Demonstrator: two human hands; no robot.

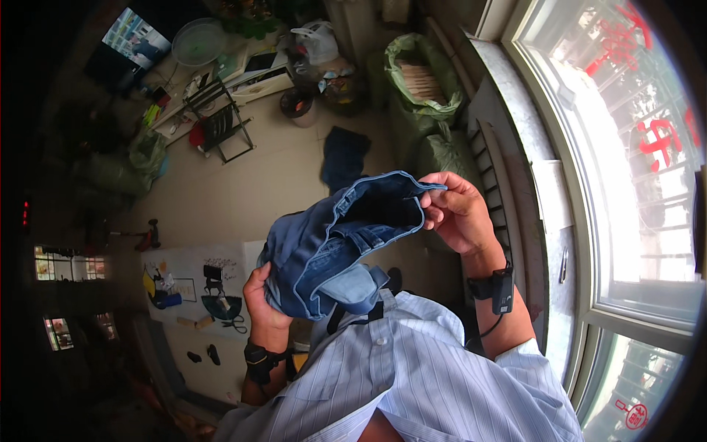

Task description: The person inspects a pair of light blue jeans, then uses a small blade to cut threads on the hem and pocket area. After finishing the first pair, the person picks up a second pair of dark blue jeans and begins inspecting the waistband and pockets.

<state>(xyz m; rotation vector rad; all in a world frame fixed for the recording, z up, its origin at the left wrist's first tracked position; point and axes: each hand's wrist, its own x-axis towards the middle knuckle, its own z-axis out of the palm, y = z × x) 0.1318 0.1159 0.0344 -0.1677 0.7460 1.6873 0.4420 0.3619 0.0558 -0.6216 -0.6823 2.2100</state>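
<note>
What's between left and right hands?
A blue denim garment, reaching from the left hand to the right hand, its opening gaping; the head view shows it.

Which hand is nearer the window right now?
Right. The right hand pinches the edge of the denim on the side toward the window; the left hand holds the denim's opposite side, farther from the window.

The denim garment (pixel 291 243) is blue with a paler blue patch (pixel 352 286), the shirt (pixel 353 383) pale blue, finely striped
</note>
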